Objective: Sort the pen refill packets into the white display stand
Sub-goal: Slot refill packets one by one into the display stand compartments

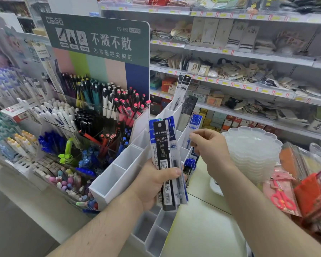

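My left hand [152, 184] grips a bundle of pen refill packets [164, 154], a black one in front and blue ones behind, held upright over the white display stand [119, 169]. The stand's near left compartments show nothing inside. Further back, its right compartments hold blue packets [195, 123] and black-topped packets [183, 89] standing upright. My right hand [209, 151] hovers just right of the bundle with fingers loosely curled and nothing in them, close to the blue packets in the stand.
A tiered pen display [93, 115] with a green sign stands to the left. A stack of clear plastic palettes [254, 151] sits right of the stand, with pink scissors packs [283, 199] beyond. Stocked shop shelves [248, 75] fill the back.
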The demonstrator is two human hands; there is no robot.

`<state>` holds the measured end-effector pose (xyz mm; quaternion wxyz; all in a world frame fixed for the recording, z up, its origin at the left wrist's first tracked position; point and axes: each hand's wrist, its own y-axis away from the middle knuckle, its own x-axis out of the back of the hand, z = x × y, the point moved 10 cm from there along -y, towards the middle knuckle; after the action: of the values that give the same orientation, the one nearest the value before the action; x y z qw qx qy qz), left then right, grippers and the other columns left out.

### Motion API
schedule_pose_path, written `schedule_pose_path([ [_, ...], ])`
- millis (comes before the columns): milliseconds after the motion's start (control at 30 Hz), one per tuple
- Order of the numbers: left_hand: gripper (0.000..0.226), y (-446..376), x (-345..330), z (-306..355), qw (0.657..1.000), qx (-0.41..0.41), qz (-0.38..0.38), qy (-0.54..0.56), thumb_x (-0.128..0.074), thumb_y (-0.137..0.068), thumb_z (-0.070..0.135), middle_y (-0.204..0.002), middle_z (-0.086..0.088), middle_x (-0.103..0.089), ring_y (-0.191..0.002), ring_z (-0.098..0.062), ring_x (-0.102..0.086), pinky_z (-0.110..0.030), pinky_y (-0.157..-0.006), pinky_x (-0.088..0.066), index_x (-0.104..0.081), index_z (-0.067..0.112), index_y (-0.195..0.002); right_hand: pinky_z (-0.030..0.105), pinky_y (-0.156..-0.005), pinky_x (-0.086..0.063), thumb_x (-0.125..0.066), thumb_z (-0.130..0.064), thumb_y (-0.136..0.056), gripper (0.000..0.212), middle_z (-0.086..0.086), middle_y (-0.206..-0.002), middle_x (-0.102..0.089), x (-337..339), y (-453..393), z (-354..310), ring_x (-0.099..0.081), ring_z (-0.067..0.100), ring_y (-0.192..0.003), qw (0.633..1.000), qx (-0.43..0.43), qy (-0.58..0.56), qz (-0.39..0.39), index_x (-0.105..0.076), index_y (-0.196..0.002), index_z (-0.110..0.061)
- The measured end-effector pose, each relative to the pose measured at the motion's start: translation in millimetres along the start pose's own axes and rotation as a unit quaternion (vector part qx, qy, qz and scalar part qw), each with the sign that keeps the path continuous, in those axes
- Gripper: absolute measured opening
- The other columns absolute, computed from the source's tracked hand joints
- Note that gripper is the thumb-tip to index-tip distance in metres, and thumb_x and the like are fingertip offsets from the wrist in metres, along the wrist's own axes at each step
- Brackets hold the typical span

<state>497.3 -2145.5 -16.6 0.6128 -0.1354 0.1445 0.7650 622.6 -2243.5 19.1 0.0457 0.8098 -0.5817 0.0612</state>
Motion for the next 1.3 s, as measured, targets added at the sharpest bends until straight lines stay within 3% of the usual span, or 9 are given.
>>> schedule_pose_path([
  [133, 0.028, -0.6, -1.7, -0.5, 1.000, -0.002, -0.002, -0.011, -0.067, -0.067, 0.003, -0.078, -0.009, -0.071, -0.072, -0.022, -0.070, -0.034, -0.067, -0.059, -0.066, 0.006, -0.095, 0.017, -0.051, -0.043, -0.071, -0.023, -0.090, 0.007, -0.004, -0.061, -0.063, -14.3, 59.1, -24.7, -0.052, 0.001, -0.053, 0.993, 0.040, -0.023, -0.108, -0.072, -0.087, -0.016],
  [200, 0.033, -0.8, -2.5, 0.0, 1.000, -0.004, -0.009, -0.007, -0.066, -0.070, 0.003, -0.086, -0.013, -0.072, -0.078, -0.025, -0.070, -0.036, -0.071, -0.059, -0.067, 0.008, -0.103, 0.026, -0.053, -0.048, -0.075, -0.021, -0.087, 0.004, 0.012, -0.070, -0.064, -20.2, 73.4, -24.6, -0.055, 0.007, -0.061, 0.989, 0.065, 0.032, -0.128, -0.073, -0.088, -0.023],
  [267, 0.035, -1.1, -2.5, -2.2, 1.000, 0.001, -0.017, -0.004, -0.066, -0.071, 0.004, -0.088, -0.014, -0.072, -0.079, -0.025, -0.071, -0.035, -0.070, -0.059, -0.066, 0.007, -0.105, 0.034, -0.058, -0.051, -0.074, -0.014, -0.087, 0.011, 0.015, -0.074, -0.067, -19.7, 78.2, -19.3, -0.057, 0.011, -0.064, 0.988, 0.074, 0.060, -0.122, -0.074, -0.085, -0.024],
  [367, 0.050, -1.8, -2.4, -6.8, 1.000, 0.012, -0.027, 0.007, -0.073, -0.061, 0.007, -0.093, -0.019, -0.072, -0.083, -0.029, -0.071, -0.039, -0.071, -0.059, -0.065, 0.002, -0.110, 0.014, -0.050, -0.043, -0.066, 0.001, -0.089, 0.017, -0.005, -0.059, -0.066, -10.0, 78.3, -9.3, -0.055, -0.001, -0.050, 0.995, 0.032, 0.002, -0.093, -0.071, -0.078, -0.011],
  [433, 0.057, -2.1, -4.2, -8.1, 0.999, 0.017, -0.036, -0.001, -0.074, -0.059, 0.011, -0.098, -0.020, -0.072, -0.087, -0.031, -0.071, -0.041, -0.073, -0.058, -0.064, 0.001, -0.114, 0.011, -0.045, -0.039, -0.061, 0.004, -0.091, 0.018, -0.009, -0.055, -0.060, -8.5, 79.8, -2.4, -0.050, -0.002, -0.044, 0.996, -0.001, -0.024, -0.087, -0.066, -0.077, -0.006],
  [600, 0.037, -0.9, -6.7, -8.9, 0.999, 0.021, -0.046, -0.014, -0.062, -0.069, 0.002, -0.089, -0.015, -0.074, -0.079, -0.027, -0.073, -0.035, -0.065, -0.058, -0.066, 0.004, -0.106, 0.029, -0.060, -0.055, -0.055, -0.004, -0.094, 0.009, 0.015, -0.085, -0.069, -11.9, 81.7, 11.2, -0.066, 0.023, -0.073, 0.997, -0.037, -0.034, -0.066, -0.063, -0.091, -0.001],
  [733, 0.042, -2.7, -2.1, -10.2, 0.999, 0.023, -0.026, -0.018, -0.065, -0.069, 0.003, -0.097, -0.019, -0.073, -0.085, -0.030, -0.072, -0.038, -0.070, -0.058, -0.066, 0.003, -0.111, 0.028, -0.073, -0.058, -0.057, -0.010, -0.097, 0.013, 0.001, -0.093, -0.076, -18.5, 86.5, 10.3, -0.072, 0.015, -0.087, 0.995, -0.033, -0.056, -0.076, -0.070, -0.099, -0.015],
  [1133, 0.048, -2.8, -1.5, -16.0, 0.998, 0.046, -0.032, -0.038, -0.070, -0.069, 0.004, -0.104, -0.020, -0.073, -0.091, -0.033, -0.072, -0.042, -0.075, -0.058, -0.065, 0.004, -0.117, 0.043, -0.073, -0.062, -0.059, -0.021, -0.098, 0.015, 0.007, -0.096, -0.077, -14.2, 91.5, 23.4, -0.075, 0.027, -0.088, 0.982, -0.090, -0.151, -0.074, -0.069, -0.105, -0.014],
  [1300, 0.051, -3.3, -2.0, -16.7, 0.997, 0.056, -0.035, -0.051, -0.065, -0.069, 0.002, -0.104, -0.021, -0.073, -0.090, -0.033, -0.073, -0.043, -0.072, -0.059, -0.063, 0.002, -0.120, 0.041, -0.076, -0.062, -0.063, -0.019, -0.096, 0.012, -0.003, -0.094, -0.077, -6.9, 91.1, 19.2, -0.074, 0.018, -0.088, 0.996, -0.045, -0.064, -0.044, -0.070, -0.105, -0.021],
])
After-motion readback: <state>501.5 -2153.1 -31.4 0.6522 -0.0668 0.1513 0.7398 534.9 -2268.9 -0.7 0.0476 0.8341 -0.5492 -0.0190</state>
